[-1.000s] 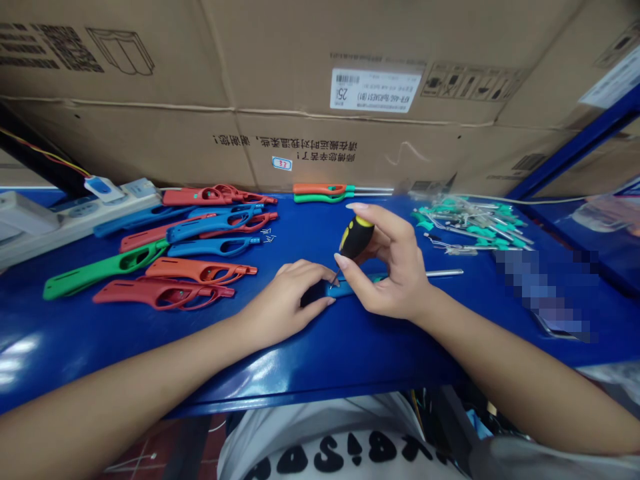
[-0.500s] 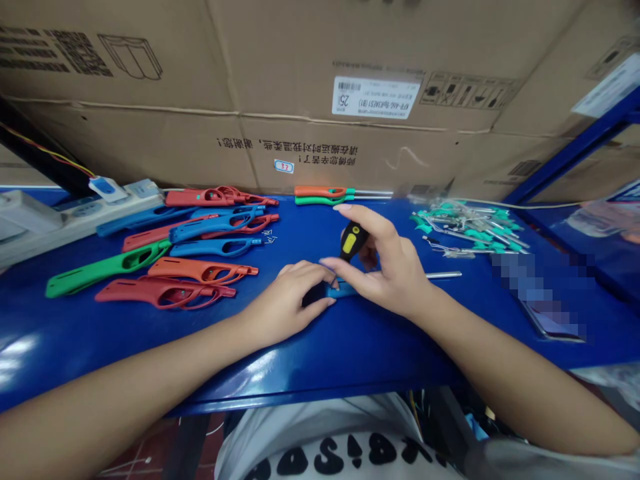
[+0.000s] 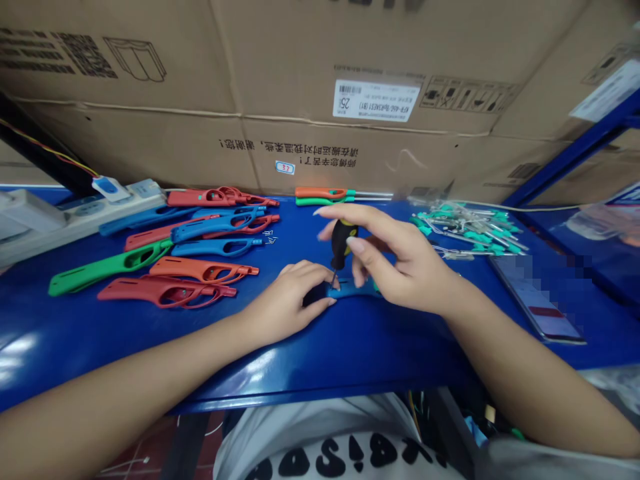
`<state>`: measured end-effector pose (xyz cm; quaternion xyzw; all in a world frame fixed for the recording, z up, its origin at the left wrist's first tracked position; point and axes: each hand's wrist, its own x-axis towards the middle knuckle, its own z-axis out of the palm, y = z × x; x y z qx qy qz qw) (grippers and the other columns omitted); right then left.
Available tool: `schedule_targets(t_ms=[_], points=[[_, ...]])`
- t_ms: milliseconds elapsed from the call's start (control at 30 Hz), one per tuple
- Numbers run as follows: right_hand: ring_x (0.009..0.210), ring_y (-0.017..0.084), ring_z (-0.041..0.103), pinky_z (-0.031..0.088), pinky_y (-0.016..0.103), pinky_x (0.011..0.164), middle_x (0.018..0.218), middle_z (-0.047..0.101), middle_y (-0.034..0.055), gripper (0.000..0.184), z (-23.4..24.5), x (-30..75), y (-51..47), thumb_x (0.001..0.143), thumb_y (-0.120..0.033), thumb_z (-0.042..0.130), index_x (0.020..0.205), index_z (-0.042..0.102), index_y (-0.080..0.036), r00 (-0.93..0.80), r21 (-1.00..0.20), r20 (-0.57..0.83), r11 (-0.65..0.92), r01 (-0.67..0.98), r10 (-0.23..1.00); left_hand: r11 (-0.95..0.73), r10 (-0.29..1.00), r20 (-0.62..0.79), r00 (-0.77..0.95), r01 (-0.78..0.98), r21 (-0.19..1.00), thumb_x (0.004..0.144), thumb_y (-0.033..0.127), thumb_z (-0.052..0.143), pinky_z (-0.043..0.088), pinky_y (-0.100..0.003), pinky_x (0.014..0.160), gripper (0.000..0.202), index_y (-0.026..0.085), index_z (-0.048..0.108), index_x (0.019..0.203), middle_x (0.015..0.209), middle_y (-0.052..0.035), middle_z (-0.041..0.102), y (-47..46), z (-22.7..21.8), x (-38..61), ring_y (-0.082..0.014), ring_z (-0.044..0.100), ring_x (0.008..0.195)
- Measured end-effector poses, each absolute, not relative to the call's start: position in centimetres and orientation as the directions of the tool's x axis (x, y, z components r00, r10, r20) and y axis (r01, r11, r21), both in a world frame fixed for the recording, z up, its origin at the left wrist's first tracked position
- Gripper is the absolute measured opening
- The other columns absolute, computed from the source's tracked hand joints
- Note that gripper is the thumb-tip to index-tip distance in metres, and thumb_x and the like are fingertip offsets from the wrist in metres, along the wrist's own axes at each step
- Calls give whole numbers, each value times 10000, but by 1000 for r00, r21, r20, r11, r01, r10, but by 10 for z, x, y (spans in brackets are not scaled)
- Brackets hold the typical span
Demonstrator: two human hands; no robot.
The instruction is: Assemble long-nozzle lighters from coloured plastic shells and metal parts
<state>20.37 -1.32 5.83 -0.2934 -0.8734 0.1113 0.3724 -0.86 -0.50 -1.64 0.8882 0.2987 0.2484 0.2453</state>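
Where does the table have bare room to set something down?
Bare table shows between the forearms, along the front edge, and between the left hand and the orange and green lighters beyond. Crowded: back left with coloured casings, back right with heaped parts.

the screwdriver is black and yellow, the casing and table blue, the carton brown with black print.

On a blue tabletop, mixed-colour plastic handles lie left, slender silver metal rods right. Between them, a slim blue plastic handle touches the left hand. Behind stands a brown cardboard box.
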Motion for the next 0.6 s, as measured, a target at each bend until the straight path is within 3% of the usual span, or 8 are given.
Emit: schedule_targets(t_ms=[100,167,300,367,467,533,600], points=[[817,184,688,552,315,722,1067,726,61,293,66,200,-11,969,-373,584,1208,641,-214,-541,-199,638,796,572,548,-707,645,299,703,401,583,930,240,639,430,-428,1009,191,229,616,1120,1183,-41,678,-5,-16,-8,-236,589,1142],[874,205,689,544,325,746,1040,732,64,279,73,198,-10,978,-368,564,1183,661,-205,-566,-132,618,782,609,546,-707,645,302,702,398,585,933,244,636,436,-425,1004,191,224,615,1122,1185,-45,676,-4,-16,-9,-236,589,1140],[1031,165,671,535,298,827,1266,677,45,411,87,196,-8,1032,-162,358,1406,515,-227,-676,-255,475,823,508,564,-701,649,298,700,398,592,930,244,640,452,-414,984,161,216,613,1086,1131,-46,683,-4,-16,-9,-233,598,1095],[1022,173,677,531,299,831,1248,692,47,367,88,196,-6,1027,-202,419,1367,555,-216,-675,-250,467,817,519,572,-699,649,293,702,399,593,927,237,644,447,-416,999,164,217,614,1087,1139,-44,680,-4,-16,-9,-231,594,1107],[972,227,695,529,331,819,1116,743,78,340,82,197,-4,958,-400,599,1210,671,-183,-573,-153,569,760,631,590,-702,647,294,704,398,590,928,234,645,439,-425,1017,176,224,614,1101,1159,-42,675,-4,-17,-9,-231,588,1134],[933,223,703,535,335,795,1123,742,91,364,77,198,-3,982,-412,552,1241,664,-181,-512,-169,609,730,663,606,-702,644,294,706,392,594,931,233,642,443,-426,1013,180,223,612,1109,1157,-45,677,-3,-16,-9,-233,589,1132],[800,162,704,544,302,711,1182,725,72,377,76,199,-2,1044,-332,408,1352,590,-214,-504,-304,572,738,602,647,-700,643,292,708,388,600,933,237,640,452,-425,1000,187,217,610,1117,1152,-51,679,-3,-16,-8,-234,593,1115]])
